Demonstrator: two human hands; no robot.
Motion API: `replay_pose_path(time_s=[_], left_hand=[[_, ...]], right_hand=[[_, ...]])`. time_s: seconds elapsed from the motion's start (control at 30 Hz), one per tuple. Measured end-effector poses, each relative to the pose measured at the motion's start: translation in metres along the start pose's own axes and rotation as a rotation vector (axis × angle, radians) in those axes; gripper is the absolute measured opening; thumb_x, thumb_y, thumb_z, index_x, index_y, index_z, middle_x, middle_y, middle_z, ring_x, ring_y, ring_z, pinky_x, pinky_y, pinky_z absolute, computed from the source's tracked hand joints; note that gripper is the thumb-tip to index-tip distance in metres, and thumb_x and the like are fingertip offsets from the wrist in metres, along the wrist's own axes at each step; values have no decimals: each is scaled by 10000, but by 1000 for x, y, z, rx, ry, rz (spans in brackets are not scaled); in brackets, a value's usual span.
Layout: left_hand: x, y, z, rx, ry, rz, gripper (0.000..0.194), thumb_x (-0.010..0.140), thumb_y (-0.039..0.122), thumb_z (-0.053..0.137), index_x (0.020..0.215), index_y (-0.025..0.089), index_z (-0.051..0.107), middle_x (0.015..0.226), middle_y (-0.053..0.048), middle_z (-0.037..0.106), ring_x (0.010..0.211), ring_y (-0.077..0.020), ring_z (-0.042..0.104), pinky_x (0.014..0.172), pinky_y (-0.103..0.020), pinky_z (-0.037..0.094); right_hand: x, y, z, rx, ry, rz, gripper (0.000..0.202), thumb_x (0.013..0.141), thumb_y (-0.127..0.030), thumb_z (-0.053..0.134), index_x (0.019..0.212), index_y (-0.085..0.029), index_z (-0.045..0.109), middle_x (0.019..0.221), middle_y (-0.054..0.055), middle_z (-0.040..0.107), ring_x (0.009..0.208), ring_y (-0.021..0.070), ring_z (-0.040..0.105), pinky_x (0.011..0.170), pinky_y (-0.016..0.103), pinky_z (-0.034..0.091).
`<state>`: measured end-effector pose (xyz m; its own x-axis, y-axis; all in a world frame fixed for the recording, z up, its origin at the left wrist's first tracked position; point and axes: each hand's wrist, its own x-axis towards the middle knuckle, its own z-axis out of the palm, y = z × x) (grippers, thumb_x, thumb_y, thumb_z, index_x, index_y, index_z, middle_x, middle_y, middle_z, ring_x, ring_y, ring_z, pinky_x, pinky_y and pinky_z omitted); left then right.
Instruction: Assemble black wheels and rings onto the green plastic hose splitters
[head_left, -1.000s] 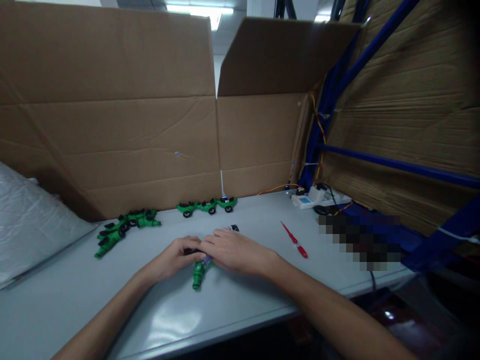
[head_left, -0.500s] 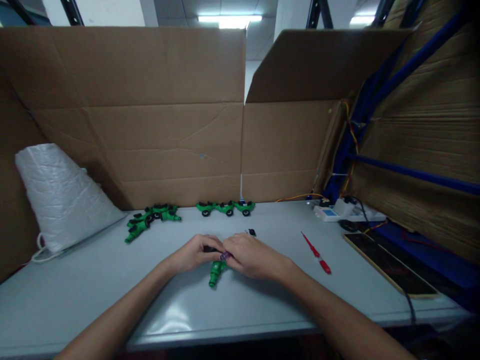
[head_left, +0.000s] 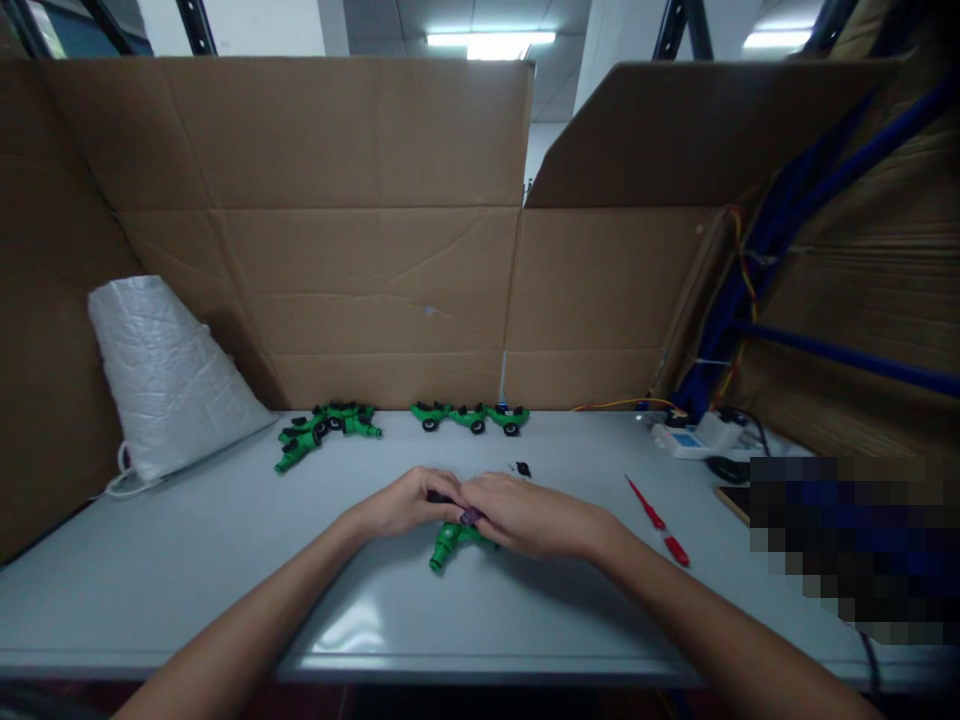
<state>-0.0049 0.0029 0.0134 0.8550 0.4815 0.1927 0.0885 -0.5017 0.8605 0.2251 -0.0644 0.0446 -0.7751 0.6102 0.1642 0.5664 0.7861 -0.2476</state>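
Observation:
My left hand (head_left: 420, 500) and my right hand (head_left: 514, 512) meet at the middle of the table, fingers closed around a green toy car (head_left: 448, 545). The car's green front end pokes out below the fingers toward me; the rest is mostly covered by my hands. A small dark purplish piece (head_left: 471, 516) shows between the fingertips of both hands. Just behind my right hand lies a small black part (head_left: 523, 468). Which finger presses on which part is hard to make out.
Green toy cars stand in a row (head_left: 470, 418) at the back, with a cluster (head_left: 330, 425) to their left. A white bag (head_left: 172, 390) leans at the left. A red screwdriver (head_left: 660, 525) and a power strip (head_left: 679, 440) lie to the right. Cardboard (head_left: 375, 260) walls the table (head_left: 187, 570).
The view has shifted, so everything sits farther right in the picture. The green car has turned slightly in my hands. Both hands keep their hold.

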Motion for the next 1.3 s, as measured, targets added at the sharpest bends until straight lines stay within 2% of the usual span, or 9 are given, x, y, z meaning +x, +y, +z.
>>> replay_pose_path(time_s=[0.23, 0.43, 0.63, 0.77, 0.9, 1.13, 1.2, 1.3], left_hand=[[0, -5, 0, 6, 2, 0, 399, 931, 521, 731, 960, 137, 834, 925, -83, 725, 922, -203, 663, 891, -297, 504], [0, -8, -1, -2, -5, -1, 418, 937, 538, 718, 1014, 144, 834, 960, -86, 730, 937, -209, 661, 907, -308, 495], [0, -10, -2, -5, -4, -10, 428, 928, 540, 728, 998, 132, 835, 922, -73, 712, 904, -201, 650, 878, -294, 489], [0, -12, -2, -17, -19, -5, 419, 921, 532, 741, 1018, 136, 837, 978, -88, 734, 957, -218, 661, 918, -312, 493], [1, -11, -1, -22, -28, 1, 393, 926, 506, 745, 1012, 134, 837, 1009, -96, 746, 989, -228, 667, 938, -325, 490], [2, -9, -2, 3, -41, 9, 365, 939, 476, 737, 903, 125, 832, 906, -74, 728, 900, -205, 662, 871, -297, 493], [2, -9, -1, -1, -45, 19, 349, 945, 463, 734, 942, 129, 835, 941, -83, 744, 932, -217, 675, 887, -305, 500], [1, -8, 0, -15, -43, 50, 345, 961, 444, 720, 1075, 138, 828, 1077, -115, 766, 1047, -250, 686, 970, -340, 500]], right_hand=[[3, 0, -9, -20, -51, -29, 194, 1044, -178, 509, 1201, -156, 621, 1065, 115, 712, 943, 235, 630, 897, 365, 481], [4, -2, -17, -43, -97, -30, 222, 1064, -186, 484, 1231, -162, 629, 1097, 119, 714, 967, 244, 635, 873, 353, 461], [6, -7, -27, -129, -144, -45, 283, 1029, -115, 512, 1278, -152, 643, 1050, 108, 724, 925, 242, 628, 805, 323, 434], [7, -6, -28, -118, -129, -50, 267, 1009, -93, 535, 1213, -174, 686, 1001, 85, 726, 900, 228, 624, 802, 307, 429], [10, -4, -30, -134, -157, -124, 235, 995, -65, 531, 1125, -157, 705, 979, 81, 730, 869, 221, 624, 794, 312, 431], [14, 2, -29, -151, -165, -213, 248, 999, -61, 502, 1091, -172, 705, 1001, 76, 742, 868, 216, 618, 806, 322, 427], [14, 2, -30, -176, -170, -210, 241, 1000, -68, 508, 1103, -171, 699, 1010, 81, 744, 870, 224, 626, 801, 328, 431], [12, -2, -33, -198, -159, -168, 256, 1007, -109, 545, 1231, -171, 654, 1075, 97, 742, 897, 236, 645, 789, 329, 444]])
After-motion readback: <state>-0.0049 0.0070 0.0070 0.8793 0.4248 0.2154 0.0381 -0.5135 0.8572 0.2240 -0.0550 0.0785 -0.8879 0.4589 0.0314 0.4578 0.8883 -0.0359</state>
